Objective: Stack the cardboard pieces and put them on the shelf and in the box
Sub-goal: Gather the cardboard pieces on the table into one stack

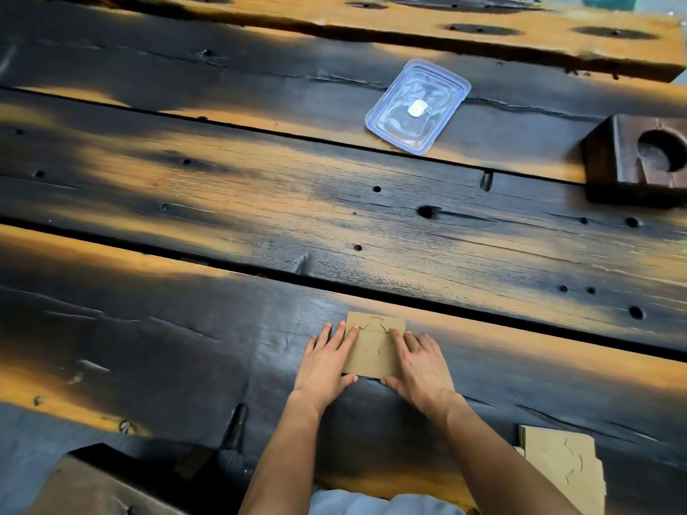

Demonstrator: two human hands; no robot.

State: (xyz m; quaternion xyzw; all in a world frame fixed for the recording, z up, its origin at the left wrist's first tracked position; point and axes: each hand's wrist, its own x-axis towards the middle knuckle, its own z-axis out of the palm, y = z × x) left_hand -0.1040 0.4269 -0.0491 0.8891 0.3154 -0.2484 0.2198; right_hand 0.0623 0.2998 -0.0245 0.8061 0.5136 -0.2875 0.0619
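A small stack of brown cardboard pieces [373,347] lies flat on the dark wooden table [223,202], near its front edge. The top piece sits shifted toward me, so the far strip of a lower piece with a curved cut-out shows. My left hand [327,360] presses against the stack's left side, fingers on its edge and thumb at the near corner. My right hand [420,362] holds the right side the same way. A second pile of cardboard pieces [561,470] rests at the table's front right, beside my right forearm.
A clear plastic lid with a blue rim [418,105] lies at the far centre-right. A dark wooden block with a round hollow [639,161] stands at the right edge. Deep gaps run between the table's planks. A cardboard box's edge [85,485] shows at the lower left.
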